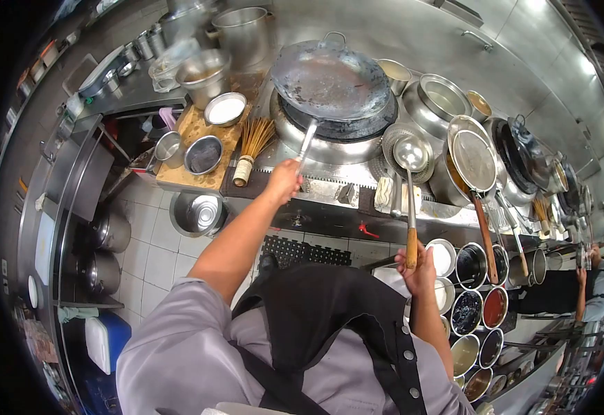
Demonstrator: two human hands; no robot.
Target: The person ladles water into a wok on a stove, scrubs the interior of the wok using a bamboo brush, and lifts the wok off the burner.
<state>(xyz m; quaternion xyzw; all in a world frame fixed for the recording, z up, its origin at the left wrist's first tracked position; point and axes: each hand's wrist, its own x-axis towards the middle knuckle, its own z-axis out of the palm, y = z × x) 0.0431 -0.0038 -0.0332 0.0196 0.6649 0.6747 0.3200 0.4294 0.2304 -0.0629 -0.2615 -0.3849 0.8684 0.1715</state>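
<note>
My left hand (284, 182) is wrapped round the metal handle of a dark wok (333, 76). The wok is tilted over the round burner (295, 138), and its inside looks bare and scorched. My right hand (419, 270) grips the wooden end of a long ladle (412, 207). The ladle's steel bowl lies over a perforated strainer (392, 138) to the right of the burner. A bamboo wok brush (252, 149) lies just left of the wok handle.
Sauce pots, among them a red one (495, 304), stand at my right. Fine-mesh skimmers (473, 160) rest over a steel pot. A wooden board (191, 178) at left carries several bowls, one with white contents (225, 108). Another person (578, 283) works at far right.
</note>
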